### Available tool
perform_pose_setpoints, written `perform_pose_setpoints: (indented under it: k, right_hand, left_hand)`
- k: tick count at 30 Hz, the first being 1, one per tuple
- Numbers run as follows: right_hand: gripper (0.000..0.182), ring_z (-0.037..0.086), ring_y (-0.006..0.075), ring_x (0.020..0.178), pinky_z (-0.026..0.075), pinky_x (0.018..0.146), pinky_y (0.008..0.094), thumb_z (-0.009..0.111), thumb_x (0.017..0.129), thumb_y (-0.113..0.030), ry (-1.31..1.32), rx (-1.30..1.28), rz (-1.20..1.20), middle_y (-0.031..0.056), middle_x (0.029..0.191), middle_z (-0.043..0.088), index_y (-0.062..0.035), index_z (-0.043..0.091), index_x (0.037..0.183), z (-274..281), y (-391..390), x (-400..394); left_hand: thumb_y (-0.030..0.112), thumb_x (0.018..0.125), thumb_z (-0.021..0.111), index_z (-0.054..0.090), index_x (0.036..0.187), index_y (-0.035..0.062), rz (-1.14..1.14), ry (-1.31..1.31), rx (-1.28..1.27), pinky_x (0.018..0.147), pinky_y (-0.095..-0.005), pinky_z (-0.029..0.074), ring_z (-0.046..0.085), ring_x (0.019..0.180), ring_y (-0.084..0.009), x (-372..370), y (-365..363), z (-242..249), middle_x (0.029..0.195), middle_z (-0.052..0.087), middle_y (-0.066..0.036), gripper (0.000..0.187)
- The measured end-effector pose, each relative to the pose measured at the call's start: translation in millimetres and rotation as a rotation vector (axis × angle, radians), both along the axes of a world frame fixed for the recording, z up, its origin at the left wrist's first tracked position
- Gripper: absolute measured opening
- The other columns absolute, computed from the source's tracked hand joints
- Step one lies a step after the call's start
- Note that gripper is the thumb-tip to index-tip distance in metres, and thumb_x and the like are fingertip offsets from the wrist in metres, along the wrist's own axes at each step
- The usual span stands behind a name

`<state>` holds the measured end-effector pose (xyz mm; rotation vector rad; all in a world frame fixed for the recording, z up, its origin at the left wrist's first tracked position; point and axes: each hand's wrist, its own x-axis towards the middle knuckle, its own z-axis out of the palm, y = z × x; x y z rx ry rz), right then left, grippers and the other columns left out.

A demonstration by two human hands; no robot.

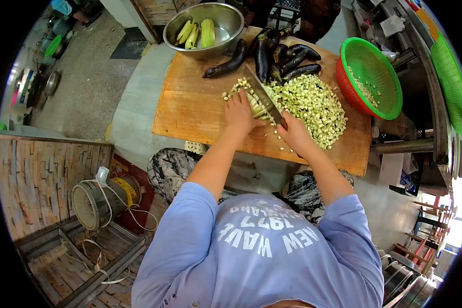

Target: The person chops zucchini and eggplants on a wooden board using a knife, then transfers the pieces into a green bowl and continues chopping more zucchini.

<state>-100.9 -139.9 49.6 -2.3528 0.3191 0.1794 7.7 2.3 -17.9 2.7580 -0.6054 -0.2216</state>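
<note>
My right hand point(294, 132) grips the handle of a kitchen knife point(264, 95), whose blade points away from me over the wooden board point(185, 102). Under my left hand point(237, 114) lie pale green strips of peeled eggplant point(256, 107), pressed against the board beside the blade. The left fingers rest on the strips, partly bent. A few cut bits show just beyond its fingertips. Right of the knife spreads a large heap of diced eggplant point(313, 108). Several whole dark purple eggplants point(262, 59) lie behind the knife at the board's far side.
A steel bowl point(230, 38) with peeled eggplants point(207, 33) sits at the board's far left corner. At the right, a green colander point(395, 97) nested with a red basket point(346, 84) holds some diced pieces. A metal canister point(90, 205) with a cable stands on the floor lower left.
</note>
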Motion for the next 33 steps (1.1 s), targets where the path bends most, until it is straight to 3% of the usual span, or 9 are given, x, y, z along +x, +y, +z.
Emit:
perform_pose_setpoints:
  k: [5,11,14,20,23,24,27,30,33]
  right_hand:
    - [0.016,0.060,0.0414,0.070,0.045,0.062,0.0466,0.058,0.086,-0.012,-0.009,-0.025,0.004,0.0223,0.072,0.059,0.0003,0.048,0.087,14,3,-23]
    - [0.015,0.060,0.0423,0.072,0.046,0.064,0.0478,0.058,0.086,-0.012,0.071,-0.071,0.062,0.0227,0.073,0.060,0.0003,0.049,0.087,9,4,-24]
    - [0.016,0.060,0.0421,0.072,0.046,0.064,0.0482,0.057,0.086,-0.014,0.074,-0.091,0.086,0.0227,0.072,0.060,-0.0001,0.050,0.089,9,5,-16]
    - [0.019,0.063,0.0379,0.073,0.047,0.064,0.0472,0.055,0.089,-0.017,0.157,-0.187,0.104,0.0208,0.076,0.060,-0.0024,0.049,0.099,-26,10,7]
    - [0.020,0.059,0.0352,0.068,0.046,0.064,0.0429,0.055,0.088,-0.011,0.224,-0.074,-0.016,0.0210,0.076,0.060,-0.0002,0.051,0.104,-8,22,7]
    - [0.022,0.058,0.0338,0.066,0.046,0.063,0.0416,0.057,0.088,-0.012,0.110,-0.040,-0.040,0.0200,0.074,0.059,-0.0006,0.051,0.106,-15,20,2]
    - [0.021,0.058,0.0323,0.064,0.045,0.060,0.0401,0.059,0.087,-0.012,0.110,-0.017,-0.061,0.0191,0.071,0.058,-0.0002,0.051,0.102,-17,12,-8]
    - [0.017,0.061,0.0383,0.071,0.046,0.064,0.0467,0.054,0.089,-0.019,0.137,-0.085,0.005,0.0210,0.076,0.061,-0.0020,0.049,0.092,4,13,-13]
    - [0.017,0.061,0.0391,0.071,0.046,0.064,0.0472,0.054,0.089,-0.018,0.171,-0.079,0.057,0.0210,0.075,0.060,-0.0021,0.049,0.091,16,13,-15]
  left_hand:
    - [0.046,0.059,0.087,0.034,0.138,-0.0013,-0.026,0.022,-0.349,0.105,-0.0434,0.036,0.042,0.124,-0.0388,5,20,-7,0.139,0.036,-0.025,0.106]
    - [0.025,0.071,0.080,0.055,0.114,0.0033,-0.196,-0.055,-0.643,0.096,-0.0445,0.040,0.045,0.115,-0.0392,23,33,-31,0.119,0.050,-0.020,0.054]
    - [0.020,0.073,0.076,0.057,0.108,0.0050,-0.242,-0.054,-0.642,0.094,-0.0444,0.040,0.046,0.112,-0.0387,28,35,-36,0.115,0.051,-0.018,0.042]
    - [0.027,0.077,0.072,0.056,0.109,0.0059,-0.250,-0.058,-0.606,0.096,-0.0445,0.039,0.044,0.113,-0.0369,30,35,-42,0.117,0.050,-0.016,0.042]
    - [0.028,0.077,0.072,0.057,0.109,0.0060,-0.263,-0.005,-0.634,0.097,-0.0444,0.038,0.043,0.116,-0.0367,30,38,-40,0.119,0.049,-0.016,0.042]
    - [0.027,0.077,0.072,0.057,0.109,0.0057,-0.259,0.003,-0.639,0.097,-0.0439,0.039,0.044,0.116,-0.0367,29,39,-39,0.119,0.050,-0.016,0.042]
    - [0.025,0.077,0.071,0.057,0.109,0.0054,-0.232,0.017,-0.690,0.095,-0.0429,0.040,0.046,0.113,-0.0364,31,41,-36,0.115,0.051,-0.016,0.040]
    - [0.021,0.077,0.069,0.057,0.110,0.0055,-0.199,0.034,-0.714,0.093,-0.0427,0.041,0.047,0.109,-0.0362,32,45,-38,0.111,0.051,-0.017,0.038]
    - [0.020,0.077,0.068,0.057,0.107,0.0048,-0.219,-0.011,-0.676,0.092,-0.0432,0.041,0.048,0.106,-0.0365,33,43,-38,0.108,0.052,-0.017,0.036]
